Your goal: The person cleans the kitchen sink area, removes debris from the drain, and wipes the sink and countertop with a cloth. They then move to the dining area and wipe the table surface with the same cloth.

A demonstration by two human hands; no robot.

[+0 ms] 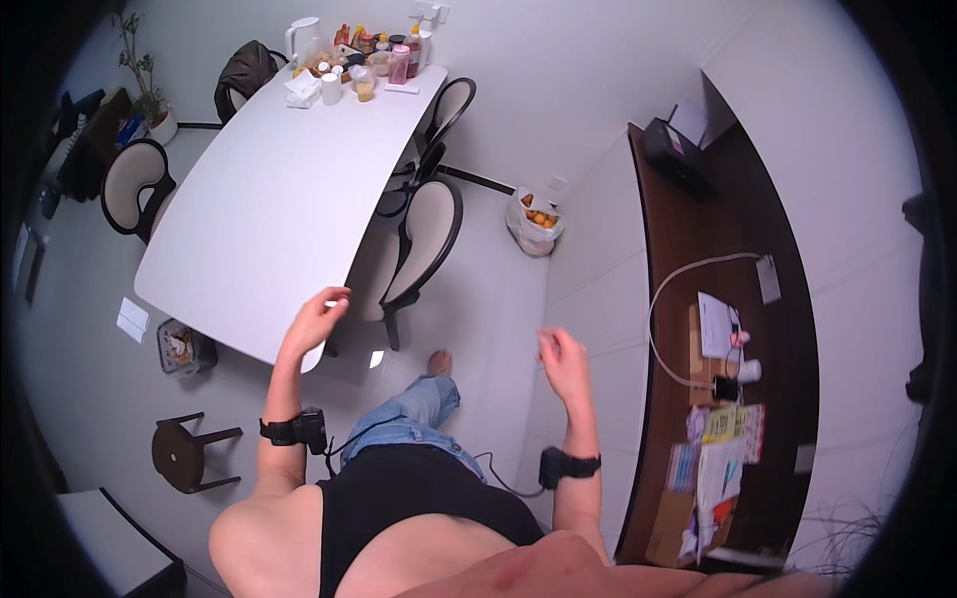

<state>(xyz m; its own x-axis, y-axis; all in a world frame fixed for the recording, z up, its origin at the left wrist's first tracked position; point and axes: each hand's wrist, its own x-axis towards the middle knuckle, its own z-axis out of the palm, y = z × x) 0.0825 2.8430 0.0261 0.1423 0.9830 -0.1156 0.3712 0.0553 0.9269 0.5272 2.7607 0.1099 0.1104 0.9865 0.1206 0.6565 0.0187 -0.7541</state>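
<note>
My left hand (315, 320) hangs over the near right corner of the white dining table (262, 224), its fingers loosely curled and apart, with nothing in it. Beside it, to the right, stands a chair with a beige back (425, 243). My right hand (562, 366) is raised in front of the white cabinet fronts (598, 336), fingers slightly bent, holding nothing. Each forearm wears a black strap with a small device, and dark cables run from them. Whether my left hand touches the table cannot be told.
A white jug (305, 37), bottles and jars crowd the table's far end. A bag of orange fruit (534, 224) sits on the floor by the cabinet. The dark countertop (673, 247) holds a black printer (677, 157), a cable and papers. A brown stool (178, 456) stands at lower left.
</note>
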